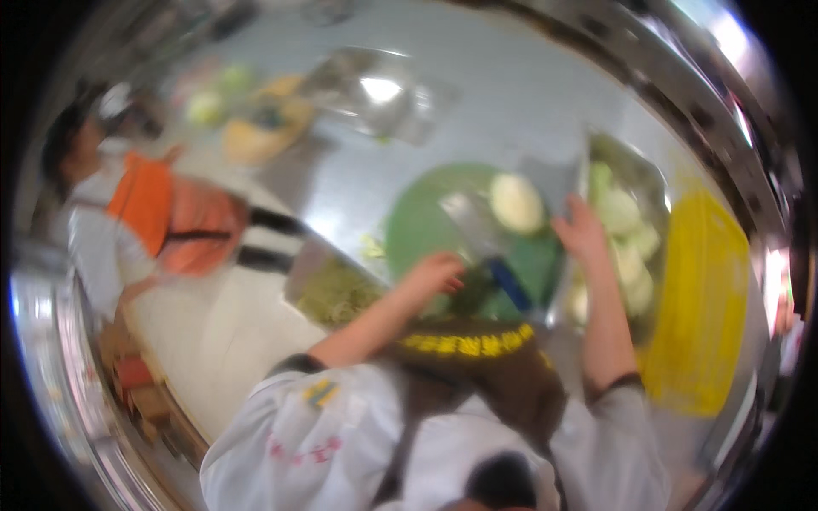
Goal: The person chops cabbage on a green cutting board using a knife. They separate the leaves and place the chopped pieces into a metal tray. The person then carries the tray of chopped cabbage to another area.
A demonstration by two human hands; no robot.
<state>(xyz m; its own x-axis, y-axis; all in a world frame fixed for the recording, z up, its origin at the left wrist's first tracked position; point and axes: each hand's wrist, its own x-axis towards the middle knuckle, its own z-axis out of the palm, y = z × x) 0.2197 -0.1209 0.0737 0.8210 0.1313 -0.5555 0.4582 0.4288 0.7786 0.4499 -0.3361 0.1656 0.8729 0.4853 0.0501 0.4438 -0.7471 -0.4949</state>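
Note:
On a round green cutting board lies a cleaver with a wide metal blade and a blue handle. A pale, rounded piece of vegetable, perhaps cabbage, rests beside the blade. My left hand hovers over or touches the board's near left part, fingers partly curled; I make out nothing in it. At the board's right, my right hand is at the left rim of a metal tray of pale green vegetable pieces. Blur hides whether its fingers grip the rim.
A yellow plastic crate stands right of the tray. Left of the board, a container of chopped greens sits by the table edge. Farther off are a shiny metal pan, a yellow basket and a person in an orange apron.

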